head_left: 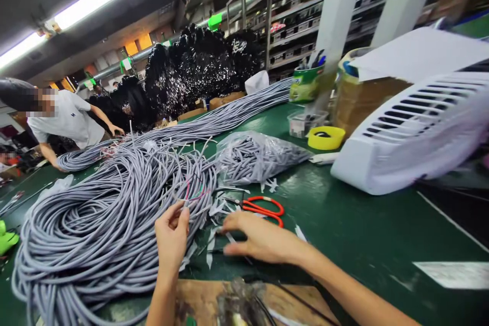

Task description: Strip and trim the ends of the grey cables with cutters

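Note:
My left hand (173,229) is closed in a pinch at the front edge of a large coil of grey cable (87,229). Thin red and green wires (196,194) fan out just above its fingertips, at the end of a cable that the fingers mostly hide. To its right, my right hand (255,239) reaches in with thumb and fingers apart, over scattered white scraps (211,249). Right behind that hand lie scissors with red handles (263,206), apart from the fingers.
A clear bag of short grey pieces (260,158) lies behind the scissors. Further right are yellow tape (326,137) and a white slatted casing (412,132). A worn wooden board (206,298) sits in front. At the far left, a person (72,117) handles cables.

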A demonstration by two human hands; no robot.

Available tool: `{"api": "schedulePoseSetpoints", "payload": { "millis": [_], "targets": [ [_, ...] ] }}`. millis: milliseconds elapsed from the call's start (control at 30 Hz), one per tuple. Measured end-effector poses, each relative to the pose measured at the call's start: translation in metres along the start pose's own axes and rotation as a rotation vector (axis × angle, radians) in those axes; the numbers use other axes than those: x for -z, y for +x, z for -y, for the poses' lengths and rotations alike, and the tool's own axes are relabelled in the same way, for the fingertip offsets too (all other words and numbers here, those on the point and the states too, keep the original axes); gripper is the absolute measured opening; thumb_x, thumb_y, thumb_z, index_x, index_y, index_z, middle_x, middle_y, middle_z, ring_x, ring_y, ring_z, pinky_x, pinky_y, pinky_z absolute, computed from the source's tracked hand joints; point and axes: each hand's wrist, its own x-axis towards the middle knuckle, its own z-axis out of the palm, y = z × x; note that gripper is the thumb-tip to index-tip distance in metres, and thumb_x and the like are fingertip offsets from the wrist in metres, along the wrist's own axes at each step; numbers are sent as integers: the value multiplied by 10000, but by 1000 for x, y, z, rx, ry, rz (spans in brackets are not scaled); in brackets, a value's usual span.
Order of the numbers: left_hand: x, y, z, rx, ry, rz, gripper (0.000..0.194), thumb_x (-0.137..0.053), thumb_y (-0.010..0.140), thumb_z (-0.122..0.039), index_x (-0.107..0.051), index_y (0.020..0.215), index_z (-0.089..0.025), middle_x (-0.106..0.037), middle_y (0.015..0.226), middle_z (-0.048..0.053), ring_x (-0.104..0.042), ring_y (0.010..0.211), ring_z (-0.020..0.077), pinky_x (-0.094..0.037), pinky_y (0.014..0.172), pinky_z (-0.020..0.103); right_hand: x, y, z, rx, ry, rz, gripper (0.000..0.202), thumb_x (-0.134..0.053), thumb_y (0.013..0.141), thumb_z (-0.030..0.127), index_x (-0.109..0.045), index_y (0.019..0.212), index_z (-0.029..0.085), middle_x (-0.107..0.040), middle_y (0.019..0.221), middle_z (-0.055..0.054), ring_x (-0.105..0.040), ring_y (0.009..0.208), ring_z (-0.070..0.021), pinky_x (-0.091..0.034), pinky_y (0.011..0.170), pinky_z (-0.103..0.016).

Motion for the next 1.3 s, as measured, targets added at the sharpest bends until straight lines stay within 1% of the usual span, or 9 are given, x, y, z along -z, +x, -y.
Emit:
{"api": "schedulePoseSetpoints", "payload": {
  "millis": [67, 167, 333, 433, 567, 633, 767, 933, 1300],
  "targets": [
    [0, -2, 3, -9, 51, 34, 401, -715, 584, -382, -699, 844, -77, -558, 527, -7, -431, 420, 72, -346, 401, 184, 9, 4, -13, -179, -132, -59, 213, -484, 767, 136, -673, 863, 158, -660, 933, -106, -599, 889, -199, -412, 776, -260],
    [-2, -6, 3, -50, 117, 81, 340, -685, 626, -360, -711, 835, -93, -605, 594, 28, -487, 494, 106, -379, 448, 200, 11, 13, -30, -358, -222, -93, 249, -484, 687, 40, -654, 860, 98, -642, 915, -186, -606, 871, -272, -423, 686, -311],
    [-3, -14, -7, -201, 174, 146, 249, -622, 710, -352, -715, 752, -125, -567, 615, 21, -500, 562, 124, -387, 509, 206, 15, 13, -39, -428, -244, -149, 131, -541, 641, 132, -643, 720, 156, -653, 720, -111, -619, 690, -244, -414, 578, -289],
    [-3, -17, -10, -240, 148, 139, 282, -606, 735, -387, -709, 741, -124, -483, 587, -2, -434, 529, 104, -344, 479, 197, 22, 8, -33, -295, -128, -259, 124, -511, 687, 250, -615, 722, 192, -637, 670, -51, -589, 626, -195, -424, 567, -266],
    [-2, -17, -6, -239, 37, 153, 368, -590, 737, -470, -689, 740, -116, -402, 586, -21, -340, 482, 78, -277, 434, 196, 20, 6, -16, 62, 291, -491, 181, -486, 694, 375, -508, 636, 205, -527, 585, 6, -479, 533, -141, -408, 514, -235],
    [-2, -17, -4, -219, -17, 158, 389, -580, 737, -495, -682, 749, -120, -388, 595, -25, -311, 466, 69, -255, 423, 199, 14, 7, -7, 135, 374, -518, 203, -519, 662, 371, -440, 571, 208, -455, 552, 24, -417, 509, -122, -375, 490, -228],
    [-3, -18, -3, -229, -15, 181, 381, -574, 746, -491, -685, 729, -127, -407, 598, -17, -344, 500, 85, -287, 463, 207, 7, 6, 4, 172, 423, -487, 218, -509, 651, 305, -379, 507, 206, -382, 516, 41, -345, 492, -105, -322, 470, -220],
    [-2, -21, -5, -320, 126, 209, 373, -546, 774, -472, -716, 794, -141, -461, 612, 8, -431, 585, 131, -329, 522, 223, 4, 3, 5, 209, 429, -401, 97, -488, 614, 214, -483, 520, 191, -492, 562, 18, -421, 540, -124, -359, 515, -228],
    [-4, -24, -10, -365, 274, 274, 369, -497, 813, -440, -735, 797, -158, -464, 558, 13, -421, 558, 146, -314, 541, 245, -1, 2, -3, 368, 225, -494, 128, -536, 745, 281, -543, 650, 194, -576, 637, -33, -519, 585, -159, -426, 553, -260]
  ]
}}
